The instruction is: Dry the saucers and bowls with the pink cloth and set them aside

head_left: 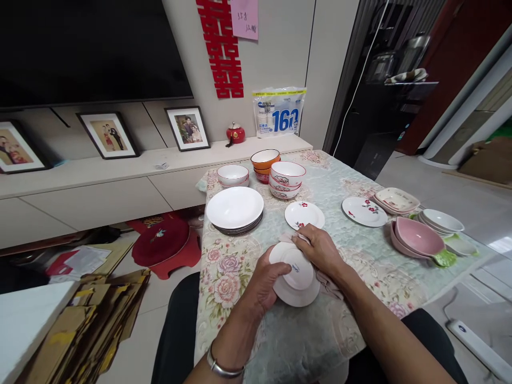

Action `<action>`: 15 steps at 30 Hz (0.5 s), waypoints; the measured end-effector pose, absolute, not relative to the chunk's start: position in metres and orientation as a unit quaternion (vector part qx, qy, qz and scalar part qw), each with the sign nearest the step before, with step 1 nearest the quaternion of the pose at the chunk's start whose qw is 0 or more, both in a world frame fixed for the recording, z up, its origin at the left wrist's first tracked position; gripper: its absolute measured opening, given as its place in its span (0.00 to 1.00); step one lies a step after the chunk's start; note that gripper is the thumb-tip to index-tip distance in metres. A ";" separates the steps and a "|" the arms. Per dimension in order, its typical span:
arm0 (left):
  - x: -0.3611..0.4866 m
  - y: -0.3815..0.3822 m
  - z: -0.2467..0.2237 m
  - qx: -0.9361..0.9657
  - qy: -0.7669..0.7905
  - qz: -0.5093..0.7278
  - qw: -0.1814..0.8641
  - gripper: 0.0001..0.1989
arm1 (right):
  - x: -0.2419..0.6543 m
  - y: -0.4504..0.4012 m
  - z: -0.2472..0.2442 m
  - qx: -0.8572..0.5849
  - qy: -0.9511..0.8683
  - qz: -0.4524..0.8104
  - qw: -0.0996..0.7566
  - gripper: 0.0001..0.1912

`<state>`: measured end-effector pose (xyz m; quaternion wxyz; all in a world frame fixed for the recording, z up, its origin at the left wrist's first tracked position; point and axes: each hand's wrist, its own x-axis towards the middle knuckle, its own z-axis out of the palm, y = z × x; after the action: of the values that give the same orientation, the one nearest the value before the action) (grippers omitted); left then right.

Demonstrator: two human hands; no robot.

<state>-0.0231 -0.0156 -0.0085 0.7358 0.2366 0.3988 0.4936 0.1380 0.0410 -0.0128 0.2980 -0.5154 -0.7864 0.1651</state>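
A small white plate (pixel 302 292) is held bottom-up over the near part of the table, blue print showing on its base. My left hand (pixel 266 280) grips it at the left, thumb across the underside. At its upper right edge, my right hand (pixel 320 248) is closed on a pale cloth (pixel 330 286) and presses it against the plate. Just beyond lies a white plate with red flowers (pixel 306 215). To the left is a stack of large white plates (pixel 235 207).
Stacked bowls (pixel 287 175) stand toward the back, near orange bowls (pixel 265 156). On the right are a flowered plate (pixel 364 212), square dishes (pixel 397 199), pink bowls (pixel 419 236) and small white bowls (pixel 442 220). A red stool (pixel 166 240) and flattened cardboard (pixel 86 330) are on the floor.
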 end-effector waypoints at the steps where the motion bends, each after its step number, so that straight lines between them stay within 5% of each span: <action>1: -0.023 -0.015 -0.009 0.238 0.402 0.493 0.734 0.26 | 0.136 0.039 -0.012 -0.516 -0.787 0.155 0.300 0.10; 7: -0.022 -0.017 -0.014 0.268 0.374 0.491 0.740 0.17 | 0.113 0.021 -0.001 -0.365 -0.875 0.135 0.287 0.12; 15: -0.027 -0.014 -0.014 0.226 0.393 0.515 0.727 0.27 | 0.137 0.041 -0.011 -0.517 -0.790 0.180 0.277 0.11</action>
<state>-0.0268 -0.0136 -0.0144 0.7274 0.2257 0.3929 0.5154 0.1369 0.0405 -0.0108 0.2765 -0.5166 -0.7901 0.1802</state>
